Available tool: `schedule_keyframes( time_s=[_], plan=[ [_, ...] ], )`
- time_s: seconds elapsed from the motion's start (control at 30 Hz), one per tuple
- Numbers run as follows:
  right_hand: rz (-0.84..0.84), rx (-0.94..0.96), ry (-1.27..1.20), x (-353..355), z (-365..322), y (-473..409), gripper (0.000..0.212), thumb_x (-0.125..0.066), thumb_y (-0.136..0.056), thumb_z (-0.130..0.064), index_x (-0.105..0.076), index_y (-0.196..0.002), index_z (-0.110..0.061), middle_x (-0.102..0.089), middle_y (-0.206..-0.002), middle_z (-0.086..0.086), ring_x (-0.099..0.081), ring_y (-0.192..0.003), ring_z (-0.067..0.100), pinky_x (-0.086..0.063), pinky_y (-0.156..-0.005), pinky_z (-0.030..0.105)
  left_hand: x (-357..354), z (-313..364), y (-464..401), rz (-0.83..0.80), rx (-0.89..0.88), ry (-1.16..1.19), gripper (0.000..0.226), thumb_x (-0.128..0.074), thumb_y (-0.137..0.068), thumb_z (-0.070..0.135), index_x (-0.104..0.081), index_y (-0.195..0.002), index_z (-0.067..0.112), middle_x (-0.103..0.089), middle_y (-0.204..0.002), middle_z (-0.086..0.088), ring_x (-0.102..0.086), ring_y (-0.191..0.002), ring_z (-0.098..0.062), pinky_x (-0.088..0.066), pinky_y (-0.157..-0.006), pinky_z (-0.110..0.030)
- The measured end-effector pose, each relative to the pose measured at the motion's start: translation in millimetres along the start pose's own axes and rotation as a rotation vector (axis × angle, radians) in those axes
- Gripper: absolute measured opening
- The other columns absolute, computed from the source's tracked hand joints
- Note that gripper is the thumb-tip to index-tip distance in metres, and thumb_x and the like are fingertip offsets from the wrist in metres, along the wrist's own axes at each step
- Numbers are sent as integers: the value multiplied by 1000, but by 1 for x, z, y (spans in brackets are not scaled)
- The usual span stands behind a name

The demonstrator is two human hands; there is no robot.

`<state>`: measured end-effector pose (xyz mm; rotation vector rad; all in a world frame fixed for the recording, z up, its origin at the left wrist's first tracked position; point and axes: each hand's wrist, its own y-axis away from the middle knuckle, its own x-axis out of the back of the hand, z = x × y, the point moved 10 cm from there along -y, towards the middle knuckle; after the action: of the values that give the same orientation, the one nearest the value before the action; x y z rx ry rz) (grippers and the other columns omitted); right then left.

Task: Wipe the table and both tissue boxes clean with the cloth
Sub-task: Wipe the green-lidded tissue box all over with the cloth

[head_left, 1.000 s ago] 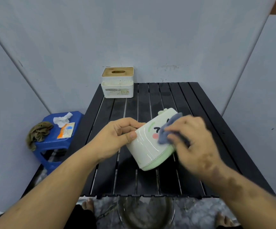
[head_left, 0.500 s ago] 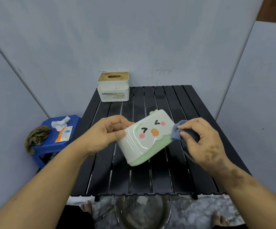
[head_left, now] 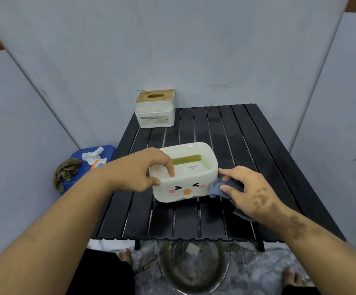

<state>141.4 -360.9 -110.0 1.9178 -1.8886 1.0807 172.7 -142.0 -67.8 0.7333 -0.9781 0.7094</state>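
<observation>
The black slatted surface fills the middle of the view, its far edge against grey wall panels. Below its near edge a clear glass bowl sits on the floor between the person's bare feet. To the left of the surface stands a blue stool carrying an olive rag that hangs over its edge, a crumpled white tissue and a small orange-and-white packet. On the surface are 2 tissue boxes, well apart. The white tissue box with the cartoon face stands upright near the middle toward the near edge, slot up, face turned to the person. The left hand grasps its left end — thumb on the front wall, fingers curled over the top rim. The right hand clutches a bunched blue-grey cloth and presses it against the box's right end; part of the cloth trails under the palm onto the slats. The second white tissue box with a wooden lid sits at the far left corner of the surface, its slot facing up — nothing touches it.
</observation>
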Motion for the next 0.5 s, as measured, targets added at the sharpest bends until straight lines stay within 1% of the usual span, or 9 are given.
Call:
schedule_keyframes(
  time_s=[0.1,0.17,0.23,0.27,0.33,0.37,0.4,0.43,0.5],
  plan=[
    [-3,-8,7,0,0,-1,42,-75,-81,-9,-66,-121,-15,-63,-96,-4,-60,-95,11,-45,-94,21,6,26,-9,105,-21,-54,30,-74,-90,36,-62,-118,41,-54,-131,14,-44,-124,-9,-37,-112,-34],
    [-10,-30,-4,2,2,-2,41,-74,-82,-9,-67,-121,-18,-62,-96,-6,-60,-95,9,-44,-93,18,7,51,-20,193,-33,-29,40,-75,-87,44,-57,-124,42,-59,-127,13,-52,-118,-10,-46,-104,-38],
    [-16,-52,-22,4,4,-3,40,-73,-82,-9,-68,-120,-20,-61,-96,-8,-59,-94,5,-41,-89,9,-1,72,-32,198,-34,6,52,-76,-85,47,-50,-130,45,-63,-119,8,-65,-104,-12,-55,-86,-33],
    [-21,-61,-30,4,5,-2,39,-72,-82,-9,-68,-119,-21,-61,-96,-10,-59,-94,2,-39,-87,6,-7,80,-39,181,-35,4,55,-76,-85,46,-48,-132,45,-65,-110,7,-71,-89,-12,-54,-72,-25],
    [-23,-67,-33,5,4,-2,38,-72,-83,-9,-68,-119,-21,-60,-94,-12,-58,-93,0,-38,-85,4,-14,89,-51,147,-19,-23,58,-78,-84,43,-49,-134,43,-60,-93,10,-72,-66,-15,-41,-45,-10],
    [-23,-69,-33,5,5,-2,38,-72,-83,-9,-67,-119,-21,-60,-94,-12,-58,-93,0,-39,-86,5,-14,92,-54,141,-4,-39,59,-80,-82,41,-51,-134,42,-55,-92,13,-72,-68,-17,-36,-40,-8],
    [-25,-73,-32,5,6,-3,38,-72,-83,-10,-67,-119,-21,-60,-95,-12,-58,-93,1,-41,-88,9,-12,93,-57,152,3,-67,61,-82,-80,40,-53,-133,40,-52,-94,15,-71,-80,-16,-38,-44,-10],
    [-28,-77,-32,5,7,-4,38,-72,-83,-10,-67,-120,-21,-60,-96,-10,-58,-94,2,-43,-89,13,-10,95,-59,168,1,-102,62,-84,-78,39,-54,-133,39,-52,-97,16,-66,-93,-16,-42,-56,-14],
    [-36,-77,-37,5,8,-5,39,-71,-84,-10,-67,-120,-22,-60,-97,-9,-58,-94,4,-45,-91,17,-9,93,-61,183,7,-128,61,-85,-77,33,-56,-131,38,-51,-101,16,-56,-103,-15,-43,-73,-25]
  ],
)
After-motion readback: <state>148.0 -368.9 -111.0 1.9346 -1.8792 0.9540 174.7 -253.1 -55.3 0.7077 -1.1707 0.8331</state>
